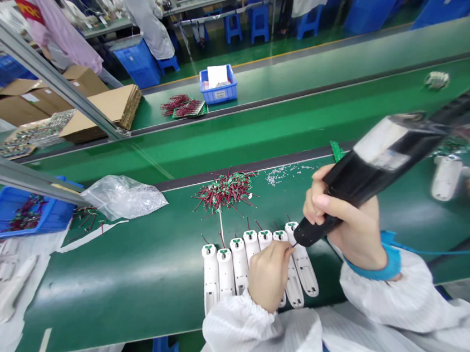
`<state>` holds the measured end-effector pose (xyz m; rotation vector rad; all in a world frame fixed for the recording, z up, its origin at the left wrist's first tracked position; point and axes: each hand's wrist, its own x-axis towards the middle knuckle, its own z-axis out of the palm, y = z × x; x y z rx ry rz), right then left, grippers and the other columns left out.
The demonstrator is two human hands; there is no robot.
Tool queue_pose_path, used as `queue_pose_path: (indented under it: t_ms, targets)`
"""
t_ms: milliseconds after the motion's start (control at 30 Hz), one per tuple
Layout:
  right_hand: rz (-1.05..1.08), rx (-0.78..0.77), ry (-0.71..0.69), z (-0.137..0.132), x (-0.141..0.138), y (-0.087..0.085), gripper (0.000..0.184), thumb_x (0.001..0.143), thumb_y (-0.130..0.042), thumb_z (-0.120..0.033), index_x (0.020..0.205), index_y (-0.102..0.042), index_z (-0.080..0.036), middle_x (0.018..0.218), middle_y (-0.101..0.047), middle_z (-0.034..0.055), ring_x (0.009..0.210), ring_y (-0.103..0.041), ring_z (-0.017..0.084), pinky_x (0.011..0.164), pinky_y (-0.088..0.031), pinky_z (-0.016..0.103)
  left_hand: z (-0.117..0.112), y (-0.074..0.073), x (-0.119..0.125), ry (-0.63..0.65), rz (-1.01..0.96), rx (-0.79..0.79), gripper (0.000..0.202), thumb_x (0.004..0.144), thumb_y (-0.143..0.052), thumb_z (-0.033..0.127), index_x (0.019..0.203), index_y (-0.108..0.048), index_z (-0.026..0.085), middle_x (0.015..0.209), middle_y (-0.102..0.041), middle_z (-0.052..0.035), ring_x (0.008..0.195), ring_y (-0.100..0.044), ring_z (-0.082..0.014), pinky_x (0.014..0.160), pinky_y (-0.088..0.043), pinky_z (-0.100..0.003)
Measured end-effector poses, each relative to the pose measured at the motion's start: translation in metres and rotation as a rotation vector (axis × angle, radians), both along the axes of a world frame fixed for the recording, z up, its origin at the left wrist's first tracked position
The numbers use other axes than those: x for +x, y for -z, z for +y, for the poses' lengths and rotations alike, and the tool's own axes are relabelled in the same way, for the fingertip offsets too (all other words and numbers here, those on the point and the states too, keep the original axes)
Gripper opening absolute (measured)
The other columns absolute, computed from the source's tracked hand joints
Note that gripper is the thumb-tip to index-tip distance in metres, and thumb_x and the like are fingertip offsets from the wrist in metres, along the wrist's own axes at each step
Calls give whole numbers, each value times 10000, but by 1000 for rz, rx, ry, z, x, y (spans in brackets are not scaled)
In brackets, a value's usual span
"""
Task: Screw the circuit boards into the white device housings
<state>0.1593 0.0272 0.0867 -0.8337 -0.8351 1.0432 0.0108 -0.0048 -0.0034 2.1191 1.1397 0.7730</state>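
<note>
Several white plastic housings [231, 266] lie side by side on the green table, each with a small green board at its far end. My left hand [270, 273] rests on the row with its fingers curled, pinching at one housing near the tool's tip. A black electric screwdriver [369, 176] is gripped in my right hand [349, 220], its tip down on the second housing from the right. I wear a blue wrist strap [389, 263] on the right wrist.
A heap of small green boards with red wires [226, 191] lies beyond the housings, with a scatter of tiny screws [279, 174] to its right. A crumpled plastic bag [123, 196] and a blue bin [16, 213] sit left. Another person's hand holding a white housing [447, 176] is at right.
</note>
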Motion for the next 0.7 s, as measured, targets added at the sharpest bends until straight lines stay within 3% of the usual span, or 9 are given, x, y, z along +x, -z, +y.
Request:
queue_pose_path:
  t_ms: [100, 200, 300, 400, 567, 700]
  targets:
    - [-46, -20, 0, 2, -3, 7, 249, 766, -689, -165, 988, -599, -233, 594, -515, -63, 439, -481, 97, 437, -397, 258, 0, -1, -1, -45, -103, -117, 208, 955, -489, 233, 938, -691, 185, 868, -750, -67, 780, -711, -198, 719, -536, -278]
    - [-104, -24, 51, 10, -5, 18, 264, 762, -705, -170, 993, -590, -231, 610, -537, -63, 449, -496, 102, 468, -412, 270, 1, -1, -3, -168, -281, -300, 201, 936, -520, 248, 956, -714, 198, 964, -759, -61, 904, -705, -200, 847, -531, -297]
    - [-140, -39, 100, 21, -7, 31, 279, 741, -729, -176, 978, -587, -212, 623, -553, -62, 456, -509, 99, 501, -427, 279, -1, 2, -3, -233, -448, -605, 217, 907, -547, 298, 921, -726, 177, 923, -765, -70, 860, -712, -213, 785, -561, -315]
    - [-158, -71, 100, 31, -9, 41, 284, 736, -734, -200, 978, -587, -195, 613, -550, -62, 463, -514, 98, 515, -427, 280, -6, 10, -1, -209, -521, -833, 237, 854, -606, 344, 863, -739, 148, 867, -770, -91, 828, -717, -234, 726, -574, -327]
    - [-192, -106, 64, 35, -10, 46, 267, 726, -736, -220, 937, -578, -182, 601, -550, -61, 459, -510, 102, 513, -426, 283, -12, 22, 2, -211, -541, -921, 233, 762, -711, 372, 804, -756, 147, 937, -774, -109, 915, -712, -257, 870, -546, -379]
    - [-208, -145, 36, 35, -12, 43, 261, 714, -745, -232, 897, -567, -178, 594, -556, -58, 459, -508, 107, 525, -433, 294, -13, 26, 3, -237, -596, -944, 233, 731, -743, 377, 769, -750, 148, 960, -772, -118, 937, -714, -262, 905, -538, -387]
